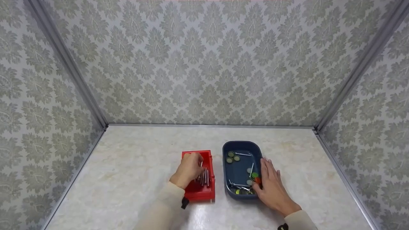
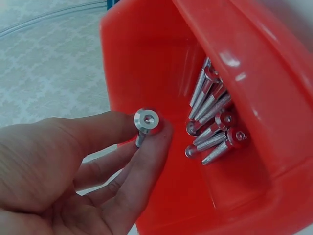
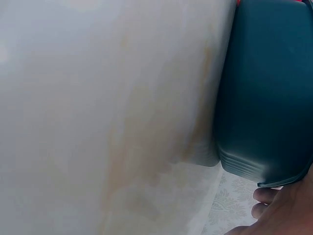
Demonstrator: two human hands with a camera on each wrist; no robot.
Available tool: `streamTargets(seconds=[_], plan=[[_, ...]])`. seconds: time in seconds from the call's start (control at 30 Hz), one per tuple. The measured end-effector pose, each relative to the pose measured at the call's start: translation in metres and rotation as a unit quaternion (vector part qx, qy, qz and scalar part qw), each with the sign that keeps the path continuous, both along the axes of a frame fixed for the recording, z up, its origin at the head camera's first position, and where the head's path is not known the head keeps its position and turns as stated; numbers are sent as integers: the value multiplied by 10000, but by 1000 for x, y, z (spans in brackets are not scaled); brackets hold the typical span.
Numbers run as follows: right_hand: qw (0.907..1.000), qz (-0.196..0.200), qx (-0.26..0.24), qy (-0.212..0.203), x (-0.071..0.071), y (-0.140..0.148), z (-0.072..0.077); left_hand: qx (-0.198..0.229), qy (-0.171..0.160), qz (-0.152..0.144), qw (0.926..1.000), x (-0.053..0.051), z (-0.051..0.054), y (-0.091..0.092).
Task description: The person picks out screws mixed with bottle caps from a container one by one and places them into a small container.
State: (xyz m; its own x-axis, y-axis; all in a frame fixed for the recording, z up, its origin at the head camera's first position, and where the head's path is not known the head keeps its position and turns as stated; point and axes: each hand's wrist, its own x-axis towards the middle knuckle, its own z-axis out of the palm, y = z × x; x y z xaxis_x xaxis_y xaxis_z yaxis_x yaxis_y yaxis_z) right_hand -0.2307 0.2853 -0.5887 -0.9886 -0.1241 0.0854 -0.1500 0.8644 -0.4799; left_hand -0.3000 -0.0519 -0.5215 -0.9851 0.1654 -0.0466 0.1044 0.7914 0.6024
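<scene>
My left hand (image 1: 189,169) is over a red bin (image 1: 209,193) and pinches a silver hex-socket bolt (image 2: 146,120) between thumb and fingertips. In the left wrist view its round head faces the camera. Several more bolts (image 2: 215,112) lie in a loose pile in the bin. My right hand (image 1: 274,188) rests along the right side of a dark blue tray (image 1: 238,169); the fingers lie fairly straight by the rim, and the thumb reaches over it. In the tray are several bolts (image 1: 243,154) and small round discs (image 1: 230,154), some green, one orange (image 1: 257,181).
The bin and tray stand side by side on a pale marbled tabletop (image 1: 127,166), a narrow gap between them. Patterned wall panels (image 1: 207,64) with grey edge strips enclose the back and both sides.
</scene>
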Motion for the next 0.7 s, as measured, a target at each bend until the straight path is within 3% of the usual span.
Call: streamTargets(seconds=[0.33, 0.53, 0.7], plan=[[10000, 9, -37, 48, 1, 0, -1, -388, 174, -137, 9990, -5, 0, 3], [10000, 15, -32, 56, 0, -1, -1, -287, 189, 42, 9994, -1, -1, 4], [9998, -43, 2, -174, 0, -2, 2, -168, 519, 50, 9985, 2, 2, 5]])
